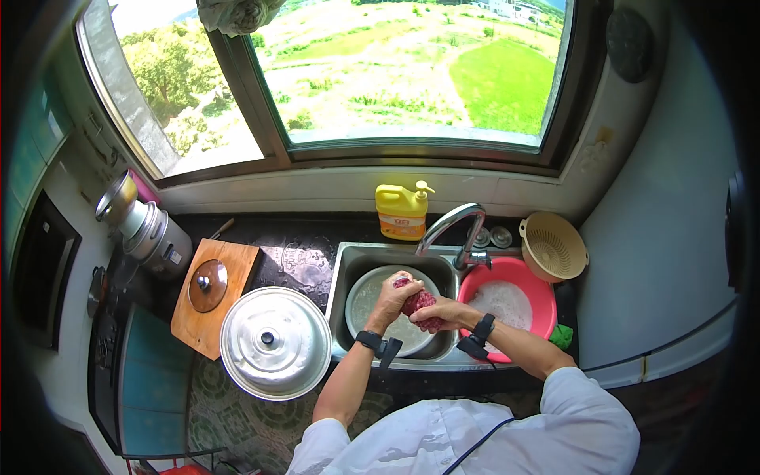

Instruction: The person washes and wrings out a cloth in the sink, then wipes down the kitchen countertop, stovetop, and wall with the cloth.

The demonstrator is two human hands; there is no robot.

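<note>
Over the steel sink, my left hand and my right hand are closed round a bunched, dark red speckled cloth. The left hand grips its upper end and the right hand its lower end. Below them a round metal basin with cloudy water sits in the sink. The chrome faucet arches just beyond my hands; I cannot tell whether water runs from it. To the right, my right forearm passes over a pink basin holding sudsy water.
A yellow pump bottle stands behind the sink, and a beige colander at the right. Left of the sink are a large metal lid, a wooden cutting board with a glass lid, and a grey cooker.
</note>
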